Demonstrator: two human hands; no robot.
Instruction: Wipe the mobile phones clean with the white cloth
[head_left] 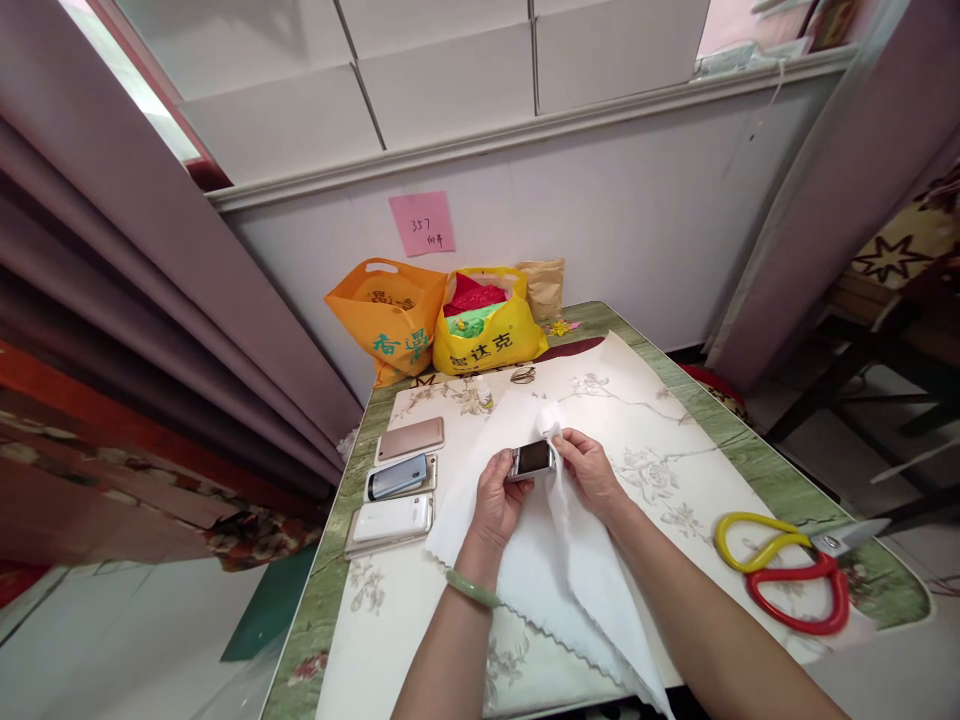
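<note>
My left hand (499,498) grips a small silver mobile phone (534,458) by its left end, its dark screen facing up. At the phone's right end, my right hand (590,468) pinches a fold of a white cloth (525,570). The cloth has a scalloped edge and spreads over the table beneath both hands, one fold standing up against the phone. To the left lie several other phones: a rose-gold one (411,438), a blue-grey one (397,477) on top of another, and a white one (394,518) on top of another.
Large scissors (795,570) with yellow and red handles lie at the right. An orange bag (390,310) and a yellow bag (491,340) stand at the back by the wall. A small bottle (484,393) and a brown packet (543,287) are also there.
</note>
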